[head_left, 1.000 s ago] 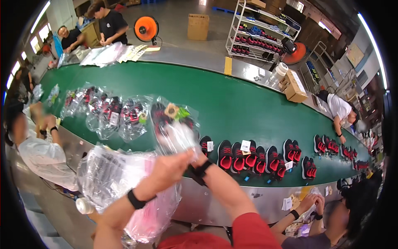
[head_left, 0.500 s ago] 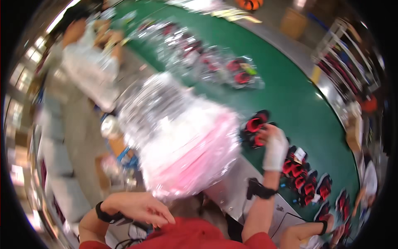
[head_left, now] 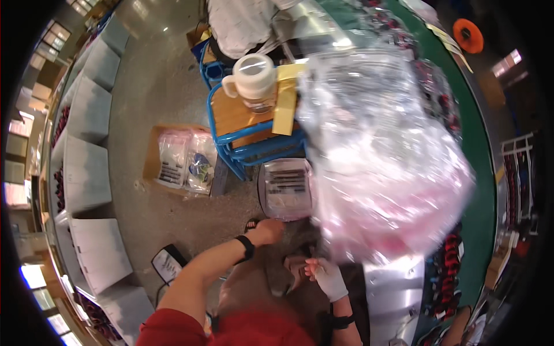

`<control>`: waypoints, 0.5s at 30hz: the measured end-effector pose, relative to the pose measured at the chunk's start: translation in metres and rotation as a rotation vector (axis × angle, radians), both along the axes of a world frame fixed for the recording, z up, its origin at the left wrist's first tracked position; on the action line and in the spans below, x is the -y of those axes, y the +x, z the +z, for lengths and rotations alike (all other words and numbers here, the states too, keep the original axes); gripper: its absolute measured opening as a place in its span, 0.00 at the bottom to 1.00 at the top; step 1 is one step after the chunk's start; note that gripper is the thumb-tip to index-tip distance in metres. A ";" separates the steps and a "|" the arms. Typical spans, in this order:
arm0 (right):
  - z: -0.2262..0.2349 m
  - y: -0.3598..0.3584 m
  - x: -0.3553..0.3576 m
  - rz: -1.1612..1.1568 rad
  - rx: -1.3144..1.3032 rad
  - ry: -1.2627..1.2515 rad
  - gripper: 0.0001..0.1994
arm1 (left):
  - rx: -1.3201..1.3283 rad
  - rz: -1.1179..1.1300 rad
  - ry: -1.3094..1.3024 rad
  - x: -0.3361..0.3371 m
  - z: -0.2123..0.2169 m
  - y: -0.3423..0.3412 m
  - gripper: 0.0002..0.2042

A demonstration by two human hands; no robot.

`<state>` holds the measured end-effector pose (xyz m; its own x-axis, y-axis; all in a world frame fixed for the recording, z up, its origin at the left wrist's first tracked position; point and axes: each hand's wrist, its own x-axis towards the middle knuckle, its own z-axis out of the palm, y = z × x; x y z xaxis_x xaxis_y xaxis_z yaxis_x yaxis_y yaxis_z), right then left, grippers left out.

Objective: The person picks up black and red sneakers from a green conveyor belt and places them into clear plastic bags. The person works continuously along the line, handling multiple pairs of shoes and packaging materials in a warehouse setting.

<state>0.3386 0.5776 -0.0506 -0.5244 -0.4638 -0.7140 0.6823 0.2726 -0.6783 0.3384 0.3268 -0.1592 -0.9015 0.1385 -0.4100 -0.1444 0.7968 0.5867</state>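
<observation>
My left hand (head_left: 268,232) reaches out low over the floor, close to a container of clear bags (head_left: 287,189). Its fingers are turned away and blurred. My right hand (head_left: 328,278), in a white fingerless wrap, hangs near my lap with fingers loosely bent and slightly apart; I see nothing in it. Just beyond it, a large stack of clear plastic bags with pink edges (head_left: 384,167) lies at the table's edge. Both wrists wear black bands.
A blue-framed stool (head_left: 239,138) carries a white lidded mug (head_left: 254,81) and yellow tape strips (head_left: 285,106). A cardboard box of bagged items (head_left: 151,153) sits on the floor. White bins (head_left: 86,173) line the left. Black-and-red shoes (head_left: 447,277) stand on the green table (head_left: 482,167). Another person (head_left: 239,26) sits ahead.
My view has swung left toward the floor. My right hand has come away from the shoes on the table back toward my lap. My left hand has stretched forward from my body.
</observation>
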 end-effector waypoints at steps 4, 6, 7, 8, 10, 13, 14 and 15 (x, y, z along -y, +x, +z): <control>-0.114 0.001 0.024 0.201 -0.224 0.256 0.13 | 0.232 -0.099 -0.080 0.034 -0.154 -0.010 0.09; -0.161 -0.002 0.026 0.098 -0.217 0.292 0.13 | 0.159 -0.055 -0.074 0.032 -0.231 0.007 0.08; -0.174 -0.008 0.029 0.014 -0.157 0.284 0.13 | 0.119 -0.030 -0.076 0.033 -0.270 0.014 0.07; -0.187 -0.014 0.031 -0.071 -0.099 0.278 0.13 | -0.017 0.020 -0.053 0.039 -0.310 0.017 0.05; -0.216 -0.014 0.028 -0.020 -0.158 0.406 0.12 | -0.032 0.000 -0.057 0.038 -0.367 0.010 0.06; -0.253 -0.009 0.027 -0.029 -0.185 0.414 0.12 | -0.017 -0.044 -0.022 0.027 -0.452 -0.008 0.09; -0.262 -0.008 0.028 -0.024 -0.175 0.417 0.11 | -0.039 -0.066 -0.022 0.022 -0.478 -0.009 0.09; -0.268 -0.007 0.029 -0.027 -0.157 0.419 0.11 | -0.055 -0.098 -0.021 0.012 -0.502 -0.008 0.08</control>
